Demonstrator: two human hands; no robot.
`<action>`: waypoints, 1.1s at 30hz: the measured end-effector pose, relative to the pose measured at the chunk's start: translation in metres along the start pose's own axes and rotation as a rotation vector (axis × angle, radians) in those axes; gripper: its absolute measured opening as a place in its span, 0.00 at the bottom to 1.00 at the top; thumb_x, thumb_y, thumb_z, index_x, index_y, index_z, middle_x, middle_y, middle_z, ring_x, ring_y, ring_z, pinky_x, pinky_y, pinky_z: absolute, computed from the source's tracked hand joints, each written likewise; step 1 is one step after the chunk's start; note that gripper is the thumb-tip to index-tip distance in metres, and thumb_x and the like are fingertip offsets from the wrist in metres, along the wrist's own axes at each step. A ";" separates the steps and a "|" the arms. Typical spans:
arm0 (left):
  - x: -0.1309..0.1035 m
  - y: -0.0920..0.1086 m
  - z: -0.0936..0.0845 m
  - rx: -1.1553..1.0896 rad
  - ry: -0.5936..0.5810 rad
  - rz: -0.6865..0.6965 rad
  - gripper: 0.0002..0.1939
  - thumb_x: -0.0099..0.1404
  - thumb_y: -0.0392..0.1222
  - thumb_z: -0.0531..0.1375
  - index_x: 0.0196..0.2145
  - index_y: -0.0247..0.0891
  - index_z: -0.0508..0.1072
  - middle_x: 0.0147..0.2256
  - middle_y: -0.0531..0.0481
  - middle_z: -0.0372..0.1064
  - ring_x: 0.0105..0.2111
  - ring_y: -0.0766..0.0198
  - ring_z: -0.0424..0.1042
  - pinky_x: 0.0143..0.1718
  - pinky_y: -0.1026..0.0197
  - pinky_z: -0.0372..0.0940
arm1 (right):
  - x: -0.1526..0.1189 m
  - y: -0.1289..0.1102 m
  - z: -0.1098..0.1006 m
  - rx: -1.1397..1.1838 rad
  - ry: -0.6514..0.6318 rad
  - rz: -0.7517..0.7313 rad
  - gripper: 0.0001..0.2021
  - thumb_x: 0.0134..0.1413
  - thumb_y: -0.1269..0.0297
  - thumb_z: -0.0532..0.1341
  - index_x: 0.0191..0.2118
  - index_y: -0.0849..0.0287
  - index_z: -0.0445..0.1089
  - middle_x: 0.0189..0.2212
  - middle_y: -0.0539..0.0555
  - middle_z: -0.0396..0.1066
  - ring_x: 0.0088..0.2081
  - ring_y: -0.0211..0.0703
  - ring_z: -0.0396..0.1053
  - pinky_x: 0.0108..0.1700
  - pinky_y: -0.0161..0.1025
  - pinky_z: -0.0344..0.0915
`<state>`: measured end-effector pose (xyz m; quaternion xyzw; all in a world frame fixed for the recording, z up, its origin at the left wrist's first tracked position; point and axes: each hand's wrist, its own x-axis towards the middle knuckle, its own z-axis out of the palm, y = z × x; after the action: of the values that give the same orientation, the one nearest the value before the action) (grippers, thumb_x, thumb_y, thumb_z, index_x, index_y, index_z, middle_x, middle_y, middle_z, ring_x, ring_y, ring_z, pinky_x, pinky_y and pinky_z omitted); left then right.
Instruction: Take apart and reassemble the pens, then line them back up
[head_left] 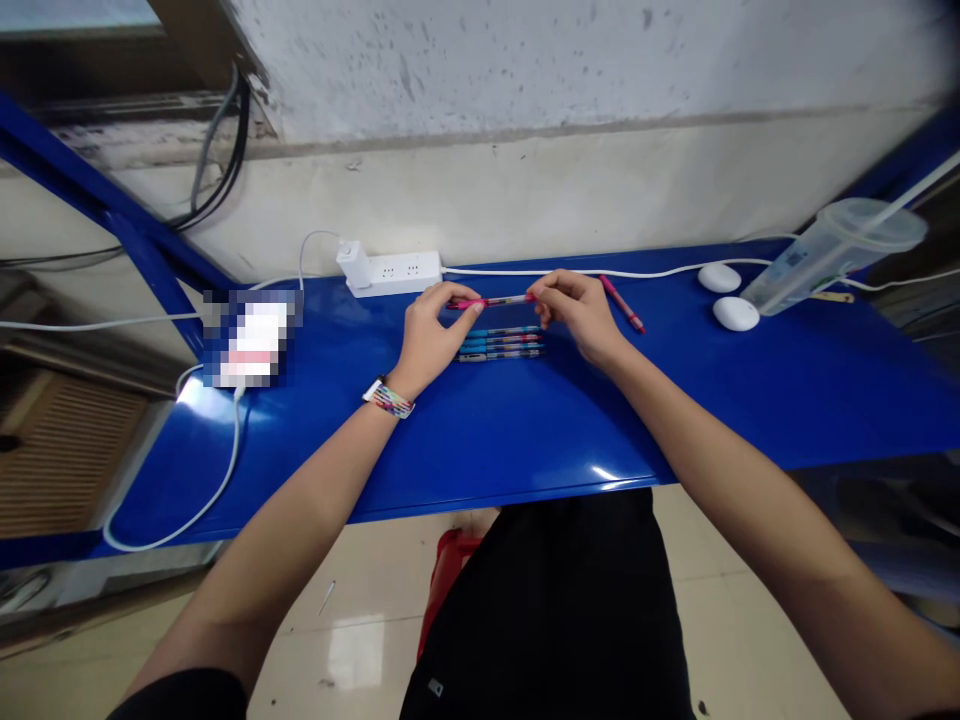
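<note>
A pink pen [504, 300] is held level between two bare hands above a blue desk [480, 430], close to its back edge. The left hand [437, 330] pinches one end between thumb and fingers, while the right hand [574, 308] grips the other with its fingertips. Just below, on the near side, a stack of blue-toned pens [501, 345] lies in a neat row, side by side. A red pen [622, 304] rests at a slant by itself, just beyond the right hand. Behind the left hand, a white power strip [397, 271] sits along the wall [525, 200] with a plug [352, 263] in it, its cord [570, 272] running to the right. A colorful band [390, 398] circles the left wrist. At the desk's left lies a blurred-out device [253, 340] with a white cable [234, 450] looping from it over the front edge. Toward the right end, two white rounded objects [736, 314] sit beside a clear plastic container [821, 258], which appears tilted in this view.
</note>
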<state>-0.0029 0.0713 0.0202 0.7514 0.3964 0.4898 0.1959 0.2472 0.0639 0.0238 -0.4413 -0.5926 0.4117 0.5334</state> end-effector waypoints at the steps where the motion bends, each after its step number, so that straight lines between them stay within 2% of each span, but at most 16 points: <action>1: 0.000 0.001 0.000 0.002 0.001 -0.003 0.02 0.75 0.41 0.67 0.41 0.46 0.81 0.44 0.48 0.84 0.46 0.54 0.80 0.55 0.48 0.74 | 0.001 0.000 -0.001 0.044 -0.003 0.028 0.11 0.58 0.52 0.73 0.35 0.52 0.78 0.28 0.50 0.74 0.29 0.43 0.69 0.34 0.43 0.71; 8: 0.001 -0.001 -0.001 -0.002 0.018 0.023 0.03 0.73 0.37 0.68 0.43 0.45 0.82 0.45 0.47 0.85 0.47 0.55 0.81 0.55 0.48 0.75 | 0.005 0.004 -0.006 0.210 0.016 0.076 0.10 0.52 0.56 0.78 0.34 0.53 0.81 0.31 0.52 0.77 0.32 0.42 0.73 0.34 0.41 0.75; 15: 0.002 -0.006 -0.001 -0.028 0.037 0.000 0.04 0.71 0.38 0.70 0.42 0.45 0.87 0.43 0.48 0.88 0.43 0.56 0.83 0.51 0.51 0.77 | 0.005 0.003 -0.006 0.219 0.031 0.081 0.15 0.45 0.53 0.83 0.33 0.54 0.83 0.30 0.53 0.81 0.31 0.43 0.77 0.38 0.44 0.81; 21: 0.005 -0.012 -0.006 -0.123 0.003 -0.062 0.04 0.69 0.39 0.72 0.42 0.44 0.89 0.43 0.48 0.89 0.43 0.56 0.85 0.52 0.52 0.77 | 0.003 0.000 -0.007 0.221 0.011 0.113 0.14 0.45 0.57 0.84 0.33 0.56 0.84 0.29 0.53 0.82 0.29 0.43 0.79 0.38 0.43 0.83; 24: 0.005 -0.012 -0.008 -0.165 -0.011 -0.107 0.03 0.70 0.42 0.72 0.38 0.43 0.89 0.35 0.49 0.87 0.37 0.58 0.82 0.45 0.55 0.75 | 0.002 -0.001 -0.005 0.231 0.016 0.115 0.15 0.43 0.58 0.85 0.33 0.57 0.84 0.29 0.54 0.83 0.29 0.44 0.81 0.38 0.43 0.84; 27: 0.005 -0.011 -0.009 -0.183 -0.002 -0.135 0.18 0.75 0.51 0.70 0.27 0.42 0.83 0.24 0.51 0.78 0.26 0.64 0.73 0.34 0.58 0.68 | 0.001 -0.002 -0.003 0.245 0.004 0.106 0.18 0.40 0.57 0.86 0.34 0.58 0.85 0.29 0.55 0.84 0.29 0.45 0.82 0.39 0.44 0.85; 30: 0.004 -0.010 -0.009 -0.197 0.027 -0.165 0.34 0.79 0.61 0.65 0.18 0.41 0.75 0.17 0.53 0.66 0.20 0.67 0.64 0.28 0.58 0.62 | 0.000 -0.003 -0.002 0.262 -0.030 0.092 0.19 0.40 0.55 0.87 0.36 0.58 0.86 0.30 0.55 0.84 0.30 0.44 0.82 0.39 0.43 0.85; 32: 0.005 -0.010 -0.008 -0.216 0.032 -0.182 0.36 0.82 0.64 0.61 0.18 0.41 0.74 0.15 0.53 0.62 0.19 0.67 0.63 0.28 0.58 0.62 | 0.001 -0.002 -0.001 0.263 -0.042 0.083 0.19 0.42 0.54 0.86 0.37 0.58 0.86 0.31 0.54 0.84 0.30 0.44 0.82 0.39 0.42 0.84; 33: 0.005 -0.010 -0.008 -0.227 0.027 -0.177 0.34 0.81 0.63 0.62 0.20 0.41 0.76 0.16 0.53 0.63 0.19 0.67 0.65 0.29 0.58 0.63 | 0.001 -0.001 -0.002 0.263 -0.040 0.078 0.19 0.43 0.54 0.86 0.37 0.57 0.85 0.31 0.53 0.84 0.31 0.43 0.82 0.38 0.41 0.84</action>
<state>-0.0127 0.0804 0.0199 0.6797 0.4060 0.5225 0.3166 0.2487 0.0648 0.0253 -0.3821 -0.5264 0.5149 0.5583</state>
